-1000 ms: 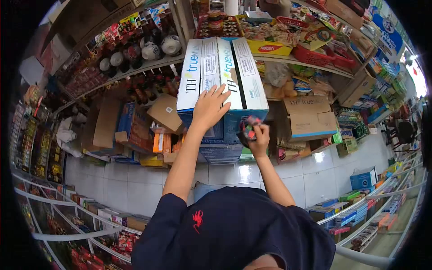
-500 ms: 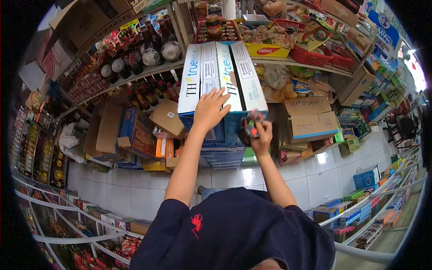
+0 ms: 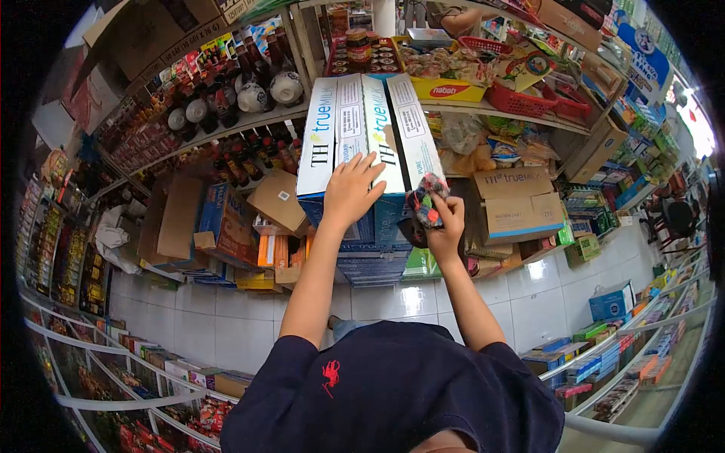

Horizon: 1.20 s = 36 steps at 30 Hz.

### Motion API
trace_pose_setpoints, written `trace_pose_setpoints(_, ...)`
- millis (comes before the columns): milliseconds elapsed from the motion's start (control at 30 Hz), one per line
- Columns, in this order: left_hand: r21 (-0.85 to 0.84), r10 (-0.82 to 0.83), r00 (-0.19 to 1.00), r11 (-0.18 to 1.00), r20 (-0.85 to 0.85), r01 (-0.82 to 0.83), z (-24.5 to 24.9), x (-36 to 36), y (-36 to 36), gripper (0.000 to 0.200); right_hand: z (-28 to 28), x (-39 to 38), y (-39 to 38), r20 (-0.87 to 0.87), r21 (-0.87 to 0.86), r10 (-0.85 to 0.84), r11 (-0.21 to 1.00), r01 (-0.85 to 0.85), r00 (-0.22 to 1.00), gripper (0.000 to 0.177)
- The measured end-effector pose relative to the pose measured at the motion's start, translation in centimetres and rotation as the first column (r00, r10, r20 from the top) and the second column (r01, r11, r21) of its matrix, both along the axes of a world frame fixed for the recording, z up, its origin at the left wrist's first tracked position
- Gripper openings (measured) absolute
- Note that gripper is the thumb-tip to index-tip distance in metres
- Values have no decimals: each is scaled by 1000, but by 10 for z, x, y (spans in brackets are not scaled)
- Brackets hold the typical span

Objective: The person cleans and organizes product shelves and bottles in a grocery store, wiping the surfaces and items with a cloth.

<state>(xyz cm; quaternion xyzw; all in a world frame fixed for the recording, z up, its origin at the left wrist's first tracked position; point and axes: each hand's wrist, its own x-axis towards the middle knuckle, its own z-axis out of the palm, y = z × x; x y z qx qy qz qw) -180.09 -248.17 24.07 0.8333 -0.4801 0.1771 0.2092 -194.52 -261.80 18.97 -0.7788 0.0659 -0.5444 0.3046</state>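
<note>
A white and blue milk carton (image 3: 349,113) stands in front of me on top of other blue cartons (image 3: 368,268). My left hand (image 3: 351,192) lies on the near part of its top, fingers spread. At the carton's near right corner, my right hand (image 3: 444,225) is closed round a bunched, multicoloured cloth (image 3: 427,205) with dark, red and green patches. Part of the cloth hangs dark beside the carton's side, and the fingers hide some of it. A dark slit runs along the carton's top, right of the middle.
Behind the carton are jars (image 3: 358,47), a yellow snack box (image 3: 447,87) and a red basket (image 3: 521,100) on a shelf. Opened brown cartons (image 3: 281,198) stand at left, another carton (image 3: 521,200) at right. Glass display cases (image 3: 634,370) curve round behind me on the tiled floor (image 3: 529,298).
My right hand with the cloth has shifted slightly right along the carton's corner, and the cloth looks less blurred. My left hand stays on the carton's top.
</note>
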Motion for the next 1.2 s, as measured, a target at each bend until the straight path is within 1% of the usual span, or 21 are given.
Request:
trace_pose_setpoints(67, 3, 6, 1000, 1000, 6, -6, 0, -1, 0, 36, -34, 3, -1, 13, -110, -49, 993, 50, 999, 43)
trace_pose_setpoints(100, 1, 8, 1000, 1000, 7, -8, 1, 0, 0, 36, -51, 0, 1, -24, -152, -47, 987, 43, 999, 39)
trace_pose_setpoints(167, 30, 14, 1000, 999, -6, -14, 0, -1, 1, 36, -91, -15, 0, -300, -224, 4, 972, -74, 954, 38)
trace_pose_setpoints(200, 33, 16, 1000, 999, -4, -16, 1, -1, 1, 36, -97, -21, -1, -446, -245, 22, 958, -146, 895, 37)
trace_pose_setpoints(300, 39, 10, 1000, 999, -20, -9, 3, -2, 1, 36, -85, -27, -17, -475, -208, 1, 971, -114, 880, 38)
trace_pose_setpoints(333, 35, 10, 1000, 999, -13, -9, 4, -1, 1, 36, -69, -27, -24, -466, -247, -23, 963, -105, 884, 36)
trace_pose_setpoints(400, 33, 0, 1000, 999, -12, 0, 2, -2, 1, 36, -32, -24, -26, -325, -231, 25, 967, -105, 945, 37)
trace_pose_setpoints(500, -5, -14, 1000, 1000, 17, 14, 0, -1, 1, 35, 12, -18, -21, -143, -138, 17, 990, -37, 990, 41)
trace_pose_setpoints(567, 7, -7, 1000, 1000, 12, 7, 0, 0, 1, 35, 9, -14, -20, -124, -146, -20, 989, 2, 992, 42)
trace_pose_setpoints(667, 19, -2, 1000, 1000, -9, 2, 1, -1, 1, 36, -43, -8, -19, -66, -199, -40, 980, 26, 997, 39)
trace_pose_setpoints(700, 21, -4, 1000, 1000, -24, 4, 1, -1, 1, 36, -65, -8, -21, -83, -246, -16, 969, -5, 996, 37)
trace_pose_setpoints(767, 36, 4, 1000, 999, -15, -3, 1, -1, 2, 36, -109, -19, -24, -327, -321, -28, 943, -84, 945, 36)
trace_pose_setpoints(800, 49, 6, 1000, 999, -7, -6, 0, 0, 2, 37, -116, -23, -22, -445, -353, -46, 927, -128, 894, 35)
trace_pose_setpoints(833, 48, 9, 1000, 999, -5, -9, 1, 0, 2, 37, -121, -23, -23, -443, -355, -45, 926, -129, 895, 35)
trace_pose_setpoints(900, 53, 17, 1000, 998, -14, -16, 1, -1, 2, 37, -108, -26, -21, -411, -243, -37, 967, -70, 911, 38)
trace_pose_setpoints(933, 57, 16, 1000, 998, -20, -15, 1, -2, 2, 37, -102, -25, -21, -416, -240, -37, 968, -71, 909, 38)
trace_pose_setpoints(1000, 18, -2, 1000, 1000, -11, 2, 1, -1, 2, 36, -61, -13, -17, -160, -200, -69, 979, 36, 985, 44)
trace_pose_setpoints(1067, 20, -9, 1000, 1000, -6, 9, -1, 0, 1, 36, -17, -3, -15, 77, -282, -110, 951, 127, 991, 51)
trace_pose_setpoints(1100, 13, -13, 1000, 1000, -3, 14, -2, 1, 1, 36, 0, -1, -14, 76, -311, -150, 936, 167, 986, 53)
trace_pose_setpoints(1133, 4, -16, 1000, 1000, 2, 16, -2, 1, 1, 36, 15, 1, -8, 78, -263, -122, 955, 138, 990, 52)
trace_pose_setpoints(1200, -4, -14, 1000, 1000, 5, 14, -2, 0, 2, 35, 6, 7, -10, 31, -359, -104, 927, 108, 994, 51)
